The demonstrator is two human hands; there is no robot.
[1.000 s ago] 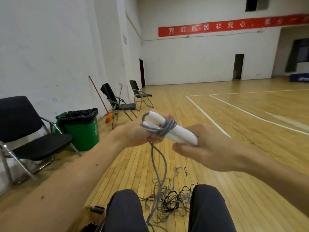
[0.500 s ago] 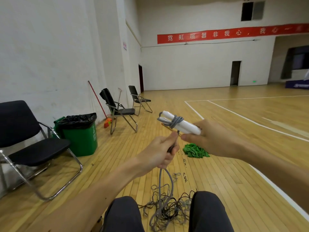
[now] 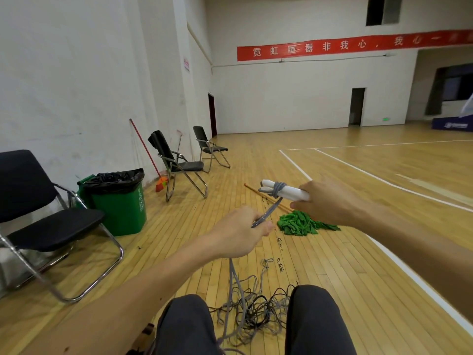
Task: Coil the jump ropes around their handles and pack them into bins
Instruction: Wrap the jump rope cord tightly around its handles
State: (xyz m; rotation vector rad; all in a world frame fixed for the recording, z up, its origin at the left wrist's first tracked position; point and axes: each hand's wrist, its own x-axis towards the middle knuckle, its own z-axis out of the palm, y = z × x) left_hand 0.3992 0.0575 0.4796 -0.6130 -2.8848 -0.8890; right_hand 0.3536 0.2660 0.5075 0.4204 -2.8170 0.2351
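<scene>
Winding is the step in hand, as judged. The right hand (image 3: 330, 201) clamps its grip round the near end of the two white handles (image 3: 291, 192), which lie side by side, roughly level, with their far ends pointing to 10 o'clock. A few grey turns (image 3: 277, 188) sit near the far end. The left hand (image 3: 235, 234), at 7 o'clock of the handles, pinches the rope (image 3: 267, 212) between thumb and fingers. The run from the pinch to the turns looks taut. Below the left hand the rope drops to a loose tangle (image 3: 245, 311) on the floor (image 3: 332, 265) at 6 o'clock, between the knees (image 3: 184, 319), mixed with darker cords (image 3: 281, 295).

Handling, as judged:
- The rope is light, thin and limp. It holds no shape and needs tension to lay neat turns.
- The handles are rigid and smooth. Slack turns may slide off the free end.
- Take the handles at the bare near end, clear of the turns.
- Take the rope close to the handles.
- Expect snags from the tangle, so feed slowly.

No packing bin can be identified. A lined green bin (image 3: 120, 206) stands at 9 o'clock, purpose unknown.
</scene>
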